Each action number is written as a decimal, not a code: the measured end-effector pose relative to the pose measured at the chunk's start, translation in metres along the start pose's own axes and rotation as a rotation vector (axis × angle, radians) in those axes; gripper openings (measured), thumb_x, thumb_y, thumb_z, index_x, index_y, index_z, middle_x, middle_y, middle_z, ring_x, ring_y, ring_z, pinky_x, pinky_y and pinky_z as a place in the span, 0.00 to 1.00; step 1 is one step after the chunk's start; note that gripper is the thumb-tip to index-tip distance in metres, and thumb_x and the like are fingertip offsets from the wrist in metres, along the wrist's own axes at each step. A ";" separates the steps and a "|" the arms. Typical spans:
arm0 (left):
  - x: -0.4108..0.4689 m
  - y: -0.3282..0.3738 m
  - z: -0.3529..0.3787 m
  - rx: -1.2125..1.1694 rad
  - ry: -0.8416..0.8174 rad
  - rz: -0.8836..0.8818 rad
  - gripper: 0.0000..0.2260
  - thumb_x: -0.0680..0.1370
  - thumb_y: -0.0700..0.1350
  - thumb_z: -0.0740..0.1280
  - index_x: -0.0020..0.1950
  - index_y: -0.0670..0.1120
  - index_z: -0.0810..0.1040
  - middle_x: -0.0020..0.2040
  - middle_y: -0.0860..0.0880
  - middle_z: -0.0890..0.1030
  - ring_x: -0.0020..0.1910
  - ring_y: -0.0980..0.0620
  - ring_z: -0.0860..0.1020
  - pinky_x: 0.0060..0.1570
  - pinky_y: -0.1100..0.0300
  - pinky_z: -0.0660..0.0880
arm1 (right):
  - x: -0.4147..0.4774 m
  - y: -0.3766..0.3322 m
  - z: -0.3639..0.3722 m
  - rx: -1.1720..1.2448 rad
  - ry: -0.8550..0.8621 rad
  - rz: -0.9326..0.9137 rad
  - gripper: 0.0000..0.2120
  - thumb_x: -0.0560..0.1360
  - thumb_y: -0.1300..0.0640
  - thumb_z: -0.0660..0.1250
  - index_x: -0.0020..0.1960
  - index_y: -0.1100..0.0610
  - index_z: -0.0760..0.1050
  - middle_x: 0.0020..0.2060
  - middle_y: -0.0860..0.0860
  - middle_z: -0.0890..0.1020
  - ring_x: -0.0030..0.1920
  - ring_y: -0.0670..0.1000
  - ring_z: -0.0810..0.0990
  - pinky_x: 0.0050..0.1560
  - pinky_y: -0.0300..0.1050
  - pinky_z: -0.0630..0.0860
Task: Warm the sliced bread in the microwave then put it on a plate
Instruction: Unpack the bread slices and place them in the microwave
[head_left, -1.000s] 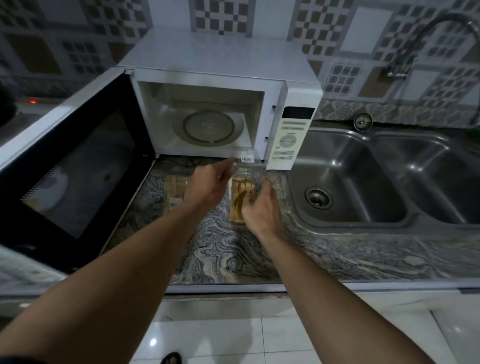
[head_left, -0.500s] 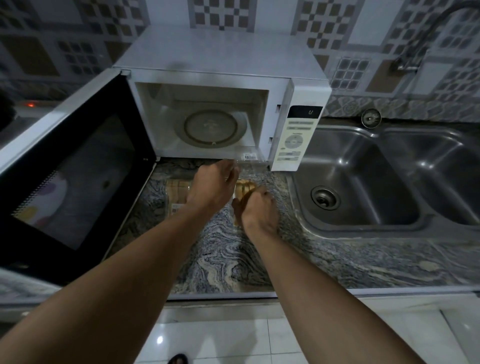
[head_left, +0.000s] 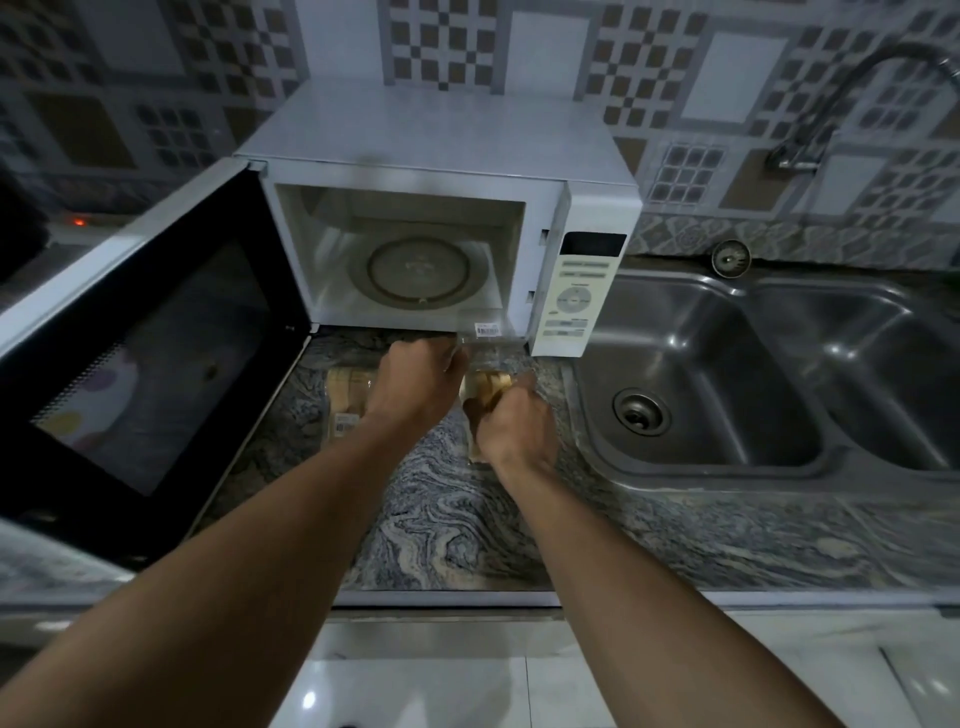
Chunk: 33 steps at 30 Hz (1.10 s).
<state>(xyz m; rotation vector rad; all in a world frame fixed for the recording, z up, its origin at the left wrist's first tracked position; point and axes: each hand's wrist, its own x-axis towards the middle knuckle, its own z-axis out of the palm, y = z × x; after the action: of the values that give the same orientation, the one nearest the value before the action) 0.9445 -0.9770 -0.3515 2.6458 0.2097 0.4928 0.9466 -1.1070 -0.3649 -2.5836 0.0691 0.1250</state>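
1. Bread (head_left: 485, 387): mostly hidden under the gripping right hand (head_left: 511, 431).
2. Lid (head_left: 485, 332), held by left hand (head_left: 415, 384): clear, edges hard to trace, label unreadable.
3. Pack (head_left: 345, 395): partly covered by left hand.
4. Tap (head_left: 826, 111), sink (head_left: 701, 338), door (head_left: 156, 338): cut off at picture edges.

Marbled countertop (head_left: 441, 525) carries the open microwave (head_left: 441, 140) and a bread pack (head_left: 345, 397)
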 end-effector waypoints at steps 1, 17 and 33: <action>-0.001 0.000 0.000 0.004 0.001 -0.001 0.17 0.78 0.49 0.64 0.34 0.51 0.59 0.31 0.41 0.74 0.32 0.35 0.76 0.30 0.56 0.68 | -0.001 0.002 -0.003 -0.004 0.007 -0.004 0.25 0.75 0.50 0.72 0.64 0.59 0.65 0.54 0.58 0.82 0.55 0.61 0.81 0.44 0.50 0.77; -0.033 -0.005 0.001 0.111 -0.059 -0.044 0.18 0.77 0.59 0.61 0.55 0.49 0.81 0.43 0.42 0.85 0.42 0.39 0.82 0.38 0.53 0.80 | -0.040 0.042 -0.056 0.036 0.118 0.030 0.25 0.76 0.44 0.71 0.61 0.60 0.69 0.53 0.58 0.83 0.52 0.60 0.82 0.40 0.46 0.74; -0.073 -0.003 0.014 0.046 -0.209 -0.095 0.22 0.76 0.38 0.67 0.70 0.53 0.75 0.57 0.41 0.84 0.52 0.43 0.83 0.52 0.51 0.80 | -0.014 0.020 -0.085 0.176 0.173 -0.107 0.27 0.77 0.51 0.71 0.68 0.63 0.64 0.47 0.53 0.83 0.38 0.50 0.76 0.29 0.39 0.69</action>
<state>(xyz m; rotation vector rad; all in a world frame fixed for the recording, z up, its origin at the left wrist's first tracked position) 0.8821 -0.9961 -0.3871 2.6935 0.2826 0.1807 0.9380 -1.1685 -0.3021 -2.4106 0.0055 -0.1387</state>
